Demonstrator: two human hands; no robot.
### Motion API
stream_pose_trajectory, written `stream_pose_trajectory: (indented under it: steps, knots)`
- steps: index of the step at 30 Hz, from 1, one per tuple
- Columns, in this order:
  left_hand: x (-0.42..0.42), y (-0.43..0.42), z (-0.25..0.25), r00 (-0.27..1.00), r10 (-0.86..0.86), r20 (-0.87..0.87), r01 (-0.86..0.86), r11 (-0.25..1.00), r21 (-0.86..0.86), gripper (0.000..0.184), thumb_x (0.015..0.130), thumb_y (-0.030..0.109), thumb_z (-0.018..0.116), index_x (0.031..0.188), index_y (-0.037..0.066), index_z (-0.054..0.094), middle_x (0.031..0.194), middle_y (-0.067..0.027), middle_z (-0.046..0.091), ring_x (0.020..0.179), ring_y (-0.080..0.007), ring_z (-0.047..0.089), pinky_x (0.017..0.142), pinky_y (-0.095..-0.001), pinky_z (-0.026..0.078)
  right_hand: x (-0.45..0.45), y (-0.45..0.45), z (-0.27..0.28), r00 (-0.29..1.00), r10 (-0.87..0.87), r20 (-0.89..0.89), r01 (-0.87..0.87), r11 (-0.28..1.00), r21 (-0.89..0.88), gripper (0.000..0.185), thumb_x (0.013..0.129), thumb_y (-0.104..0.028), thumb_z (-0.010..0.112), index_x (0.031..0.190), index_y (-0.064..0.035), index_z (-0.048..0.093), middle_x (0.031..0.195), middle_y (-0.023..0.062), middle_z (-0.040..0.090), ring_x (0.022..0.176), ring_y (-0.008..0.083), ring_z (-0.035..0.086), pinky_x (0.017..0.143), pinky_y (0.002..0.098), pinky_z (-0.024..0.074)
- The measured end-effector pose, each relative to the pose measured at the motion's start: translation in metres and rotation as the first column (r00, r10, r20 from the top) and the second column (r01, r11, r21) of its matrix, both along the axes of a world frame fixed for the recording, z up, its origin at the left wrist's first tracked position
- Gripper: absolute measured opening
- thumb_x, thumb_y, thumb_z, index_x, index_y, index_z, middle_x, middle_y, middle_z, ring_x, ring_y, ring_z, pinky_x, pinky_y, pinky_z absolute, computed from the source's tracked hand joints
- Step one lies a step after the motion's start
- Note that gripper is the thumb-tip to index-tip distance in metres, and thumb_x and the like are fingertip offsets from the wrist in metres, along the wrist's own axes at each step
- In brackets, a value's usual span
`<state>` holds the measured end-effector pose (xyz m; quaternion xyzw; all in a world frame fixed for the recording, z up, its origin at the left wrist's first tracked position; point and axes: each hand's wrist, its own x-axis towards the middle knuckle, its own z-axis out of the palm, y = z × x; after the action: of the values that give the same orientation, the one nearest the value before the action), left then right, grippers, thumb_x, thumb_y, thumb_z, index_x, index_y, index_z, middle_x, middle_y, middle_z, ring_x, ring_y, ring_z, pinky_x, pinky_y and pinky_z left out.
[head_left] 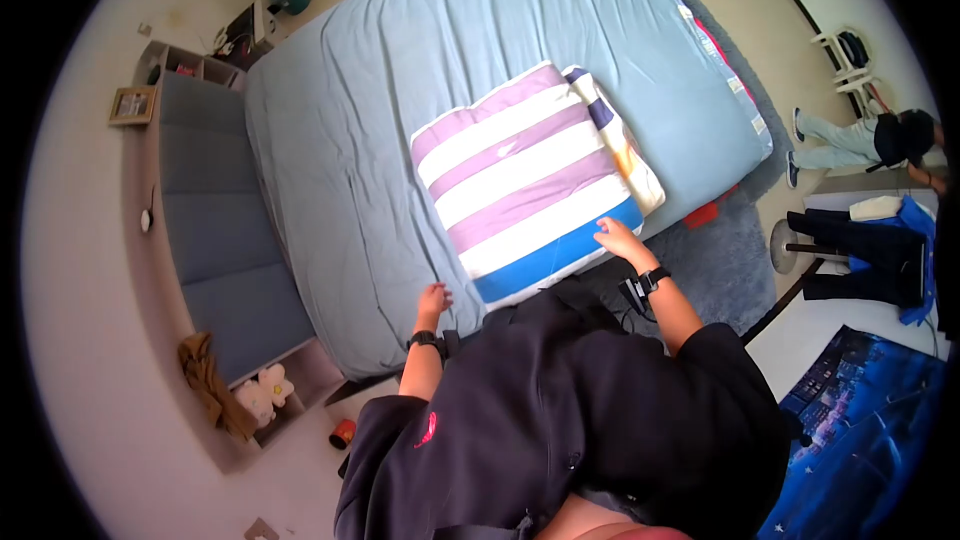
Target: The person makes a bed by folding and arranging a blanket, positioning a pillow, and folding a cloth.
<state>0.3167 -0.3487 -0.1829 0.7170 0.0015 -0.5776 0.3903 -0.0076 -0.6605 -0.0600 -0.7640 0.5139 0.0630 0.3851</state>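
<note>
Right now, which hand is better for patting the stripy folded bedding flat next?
Probably the right hand. It's at the blue stripe of the stripy folded bedding, while the left hand is off to the side, by the pale blue sheet, and would have to come across.

One bed (pixel 330 140) — one striped quilt (pixel 525 180) (one picture frame (pixel 132 106) too).

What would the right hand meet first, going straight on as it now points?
Probably the purple, white and blue striped cloth bedding, at its blue band; the right hand looks very near, though any gap is unclear.
</note>
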Motion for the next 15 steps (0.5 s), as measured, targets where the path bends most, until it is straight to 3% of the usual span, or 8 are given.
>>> stream_pose_trajectory:
  steps: [2,4,6,9,12,13,14,15]
  knots:
    - [-0.013,-0.009,-0.022,0.99,-0.141,-0.028,0.141,0.99,0.021,0.03,0.082,0.018,0.039,0.108,0.006,0.05,0.089,-0.0088,0.061,0.066,-0.0181,0.061,0.053,-0.0277,0.046,-0.013,-0.016,0.0,0.997,-0.064,-0.033,0.064,0.998,0.023,0.046,0.074,-0.027,0.061,0.111,-0.0014,0.05,0.111,0.0187,0.052,0.102,0.0293,0.051,0.085,0.0339,0.0419]
    - [-0.031,-0.016,-0.021,0.968,-0.246,-0.051,0.25,0.966,0.069,0.031,0.082,0.017,0.039,0.109,0.005,0.05,0.09,-0.01,0.061,0.062,-0.0188,0.061,0.05,-0.0267,0.045,-0.024,-0.032,-0.006,0.993,-0.117,0.004,0.117,0.987,-0.111,0.06,0.071,-0.032,0.065,0.117,0.0007,0.044,0.118,0.0214,0.047,0.111,0.0318,0.045,0.092,0.035,0.0372]
    - [-0.048,-0.024,-0.016,0.93,-0.365,-0.044,0.367,0.925,0.096,0.032,0.081,0.018,0.04,0.108,0.005,0.051,0.088,-0.0086,0.062,0.061,-0.0162,0.06,0.049,-0.0261,0.043,-0.032,-0.052,-0.017,0.984,-0.158,-0.08,0.154,0.987,-0.048,0.088,0.063,-0.038,0.072,0.127,0.0053,0.03,0.124,0.026,0.04,0.117,0.0347,0.039,0.097,0.0363,0.0322]
    - [-0.071,-0.034,-0.024,0.9,-0.435,-0.005,0.433,0.895,0.109,0.033,0.08,0.018,0.041,0.108,0.002,0.051,0.087,-0.0094,0.062,0.061,-0.015,0.058,0.051,-0.0252,0.043,-0.045,-0.087,-0.08,0.989,-0.143,-0.05,0.145,0.989,0.043,0.112,0.057,-0.05,0.073,0.131,0.0108,0.015,0.134,0.0286,0.025,0.127,0.034,0.025,0.103,0.0352,0.0236]
    - [-0.092,-0.051,0.002,0.895,-0.445,0.041,0.438,0.891,0.117,0.033,0.078,0.017,0.045,0.106,0.002,0.053,0.081,-0.01,0.061,0.062,-0.0156,0.058,0.056,-0.0265,0.045,-0.023,-0.102,-0.089,0.981,-0.14,-0.132,0.14,0.99,-0.009,0.112,0.052,-0.042,0.076,0.129,0.012,0.017,0.129,0.0298,0.032,0.121,0.0337,0.035,0.1,0.0328,0.0297]
    - [-0.095,-0.057,0.005,0.901,-0.425,0.088,0.417,0.904,0.093,0.033,0.076,0.018,0.049,0.104,0.001,0.055,0.076,-0.0102,0.061,0.061,-0.0158,0.057,0.059,-0.0277,0.046,-0.02,-0.108,-0.108,0.987,-0.151,0.064,0.154,0.987,-0.045,0.09,0.053,-0.035,0.076,0.123,0.0054,0.036,0.118,0.0247,0.047,0.11,0.0316,0.047,0.092,0.0336,0.0379]
    - [-0.098,-0.064,0.003,0.904,-0.419,0.09,0.41,0.906,0.103,0.033,0.076,0.018,0.049,0.104,0.001,0.055,0.076,-0.0102,0.061,0.061,-0.0158,0.057,0.059,-0.0277,0.046,-0.021,-0.116,-0.122,0.987,-0.144,0.068,0.147,0.989,-0.035,0.09,0.053,-0.035,0.076,0.123,0.0054,0.036,0.118,0.0247,0.047,0.11,0.0316,0.047,0.092,0.0336,0.0379]
    - [-0.103,-0.066,0.003,0.922,-0.378,0.081,0.372,0.924,0.088,0.033,0.075,0.017,0.049,0.105,0.003,0.055,0.075,-0.0098,0.06,0.062,-0.0153,0.057,0.059,-0.0277,0.046,-0.013,-0.119,-0.119,0.982,-0.17,0.086,0.161,0.981,0.108,0.077,0.054,-0.032,0.074,0.116,0.0015,0.044,0.11,0.0213,0.053,0.103,0.0304,0.051,0.087,0.0341,0.0407]
